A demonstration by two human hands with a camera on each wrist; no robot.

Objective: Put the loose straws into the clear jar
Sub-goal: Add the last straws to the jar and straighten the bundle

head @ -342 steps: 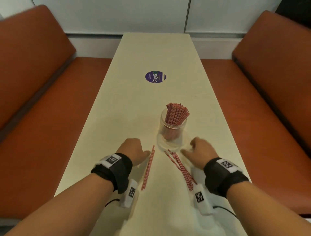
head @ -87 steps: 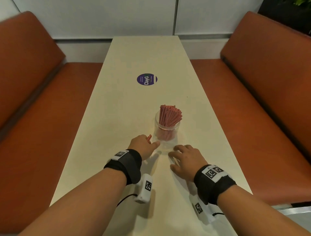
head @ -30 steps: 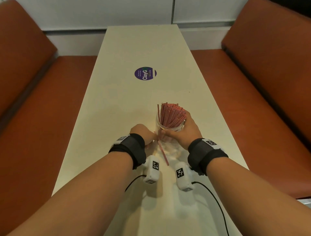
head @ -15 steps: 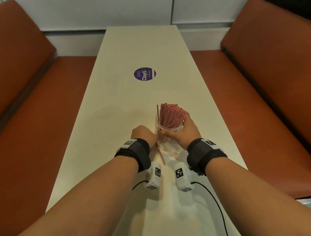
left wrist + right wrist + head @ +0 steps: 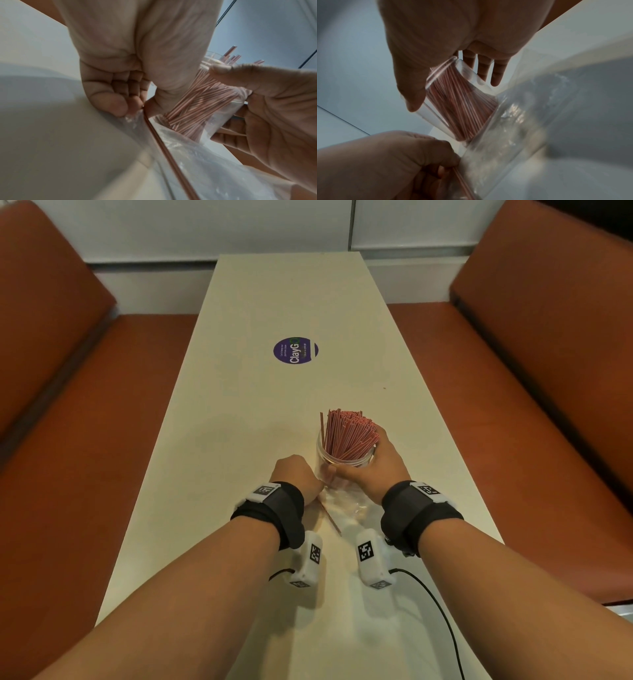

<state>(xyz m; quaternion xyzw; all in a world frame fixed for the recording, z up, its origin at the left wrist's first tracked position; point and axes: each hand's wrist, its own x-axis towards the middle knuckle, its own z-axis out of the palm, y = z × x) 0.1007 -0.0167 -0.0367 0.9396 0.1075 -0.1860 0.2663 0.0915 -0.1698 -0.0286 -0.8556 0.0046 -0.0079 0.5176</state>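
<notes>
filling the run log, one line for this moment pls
step: loading straws | left hand: pinches loose straws, low ends on table | right hand: grips clear jar, upright | jar: crowded with straws

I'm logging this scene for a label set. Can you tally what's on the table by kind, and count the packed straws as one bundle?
Clear jar: 1
Bundle of straws in the jar: 1
Loose straws gripped by the left hand: about 2, hard to separate
Round purple sticker: 1
Hands: 2, the right hand grips the jar
Total: about 7

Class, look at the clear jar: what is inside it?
The clear jar holds a dense bundle of pink straws, tops fanning above its rim. The right hand covers part of its wall.
</notes>
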